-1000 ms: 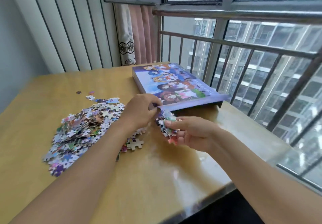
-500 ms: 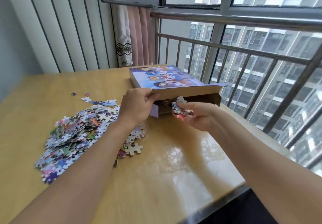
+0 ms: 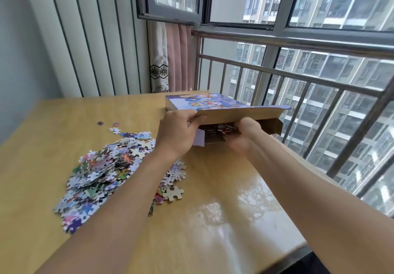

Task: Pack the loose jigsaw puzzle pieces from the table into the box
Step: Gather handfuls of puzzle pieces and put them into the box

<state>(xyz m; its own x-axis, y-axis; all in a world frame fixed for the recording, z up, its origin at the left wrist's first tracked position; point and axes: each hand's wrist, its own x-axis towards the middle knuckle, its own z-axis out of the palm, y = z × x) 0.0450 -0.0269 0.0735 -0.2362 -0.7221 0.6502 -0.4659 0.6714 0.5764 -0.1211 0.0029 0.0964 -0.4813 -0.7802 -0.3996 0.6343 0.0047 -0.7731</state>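
Loose jigsaw pieces (image 3: 106, 173): a heaped, ragged drift of thin glossy card, knobbed and notched, many-coloured, some showing plain pale backs, spread over the left half of the tabletop (image 3: 223, 220). A few strays well apart at the far edge of the heap; one larger pale piece (image 3: 173, 192) lying alone at the near right fringe. Flat cardboard box (image 3: 213, 103) just beyond, near the window side, printed cartoon lid in blue and purple, raw brown card inside. Near flap lifted, mouth gaping, dark pieces visible within. Left hand (image 3: 178, 133) curled on the lifted flap's edge, thumb on top, forearm stretched across the heap. Right hand (image 3: 245, 135) at the box mouth, fingers bent inward among pieces there; grip on them unclear. Tabletop smooth, yellow wood-look, shiny with window glare. Metal railing (image 3: 319, 82) behind the box.
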